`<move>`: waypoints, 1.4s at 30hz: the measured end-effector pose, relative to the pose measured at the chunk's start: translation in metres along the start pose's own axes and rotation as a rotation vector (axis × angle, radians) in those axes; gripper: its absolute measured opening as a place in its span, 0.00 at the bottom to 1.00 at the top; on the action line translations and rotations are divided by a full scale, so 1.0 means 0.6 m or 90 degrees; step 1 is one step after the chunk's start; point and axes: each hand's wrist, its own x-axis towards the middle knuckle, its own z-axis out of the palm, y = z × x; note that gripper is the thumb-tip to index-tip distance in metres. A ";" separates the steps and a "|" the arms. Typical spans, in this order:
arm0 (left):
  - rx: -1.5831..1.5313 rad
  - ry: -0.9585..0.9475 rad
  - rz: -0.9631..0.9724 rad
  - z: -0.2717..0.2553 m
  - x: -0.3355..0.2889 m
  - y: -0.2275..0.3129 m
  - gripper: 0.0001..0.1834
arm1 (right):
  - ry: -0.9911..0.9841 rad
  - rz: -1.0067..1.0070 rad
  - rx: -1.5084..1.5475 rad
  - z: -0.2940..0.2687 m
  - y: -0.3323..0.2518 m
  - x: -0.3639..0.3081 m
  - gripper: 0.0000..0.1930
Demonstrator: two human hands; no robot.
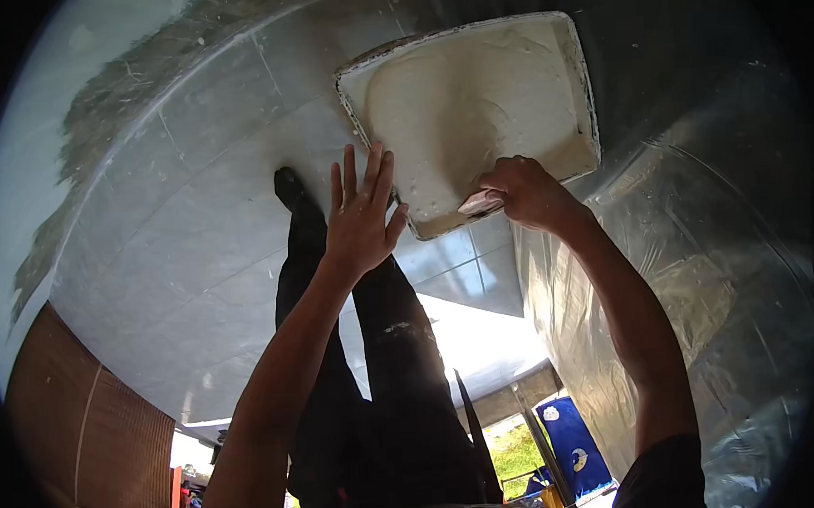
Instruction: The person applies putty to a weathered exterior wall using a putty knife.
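Note:
A shallow rectangular tray (584,83) with a smeared, stained rim lies on the floor ahead of me. Thick off-white paste (419,104) fills it, smooth in places and ridged in others. At the tray's near edge, my right hand (531,192) is closed around a flat, brownish scraper-like tool (480,203); its far part is partly hidden by the fingers and rim. My left hand (361,211) hovers by the tray's left corner, palm down, fingers spread, with nothing in it. From this view I cannot tell whether it touches the rim.
Grey tiled floor (215,226) stretches left of the tray. Clear plastic sheeting (643,244) hangs or lies along the right. My dark-trousered legs (393,345) stand below the tray. A brown ribbed panel (115,430) is at lower left, a blue patterned cloth (574,446) at lower right.

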 end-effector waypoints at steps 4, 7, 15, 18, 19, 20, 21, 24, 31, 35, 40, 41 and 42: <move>-0.006 0.004 -0.009 -0.003 0.003 0.004 0.40 | -0.003 -0.006 -0.053 -0.016 -0.003 -0.001 0.19; -0.002 0.004 -0.009 -0.003 -0.001 -0.002 0.40 | -0.032 -0.015 -0.081 -0.033 -0.020 0.002 0.20; -0.020 0.002 -0.010 -0.003 -0.004 0.001 0.40 | -0.035 -0.019 -0.065 -0.048 -0.017 0.004 0.18; -0.023 0.009 -0.015 -0.005 -0.003 0.004 0.40 | -0.033 0.025 0.025 -0.050 -0.007 0.009 0.14; -0.017 0.002 -0.020 -0.011 -0.006 0.003 0.40 | -0.028 0.066 0.069 -0.053 -0.010 0.008 0.12; -0.010 -0.004 -0.024 -0.019 -0.008 0.002 0.40 | -0.022 0.105 0.113 -0.057 -0.014 0.005 0.10; -0.003 0.003 -0.021 -0.027 -0.009 0.002 0.40 | -0.013 0.101 0.110 -0.059 -0.008 -0.003 0.10; -0.027 0.026 -0.016 -0.046 -0.014 0.018 0.40 | 0.101 0.118 0.418 -0.043 0.028 -0.044 0.10; -0.102 0.074 -0.087 -0.183 -0.030 0.074 0.41 | 0.354 -0.048 1.180 -0.008 -0.055 -0.159 0.22; -0.131 0.124 -0.099 -0.300 -0.023 0.126 0.41 | 0.240 -0.450 1.413 -0.021 -0.130 -0.202 0.35; -0.196 0.267 -0.075 -0.439 -0.022 0.158 0.41 | 0.387 -0.402 1.456 -0.103 -0.265 -0.234 0.35; -0.182 0.299 -0.059 -0.473 -0.023 0.163 0.41 | 0.382 -0.422 1.456 -0.132 -0.289 -0.236 0.35; -0.199 0.325 -0.052 -0.506 -0.022 0.171 0.41 | 0.379 -0.444 1.454 -0.161 -0.312 -0.241 0.34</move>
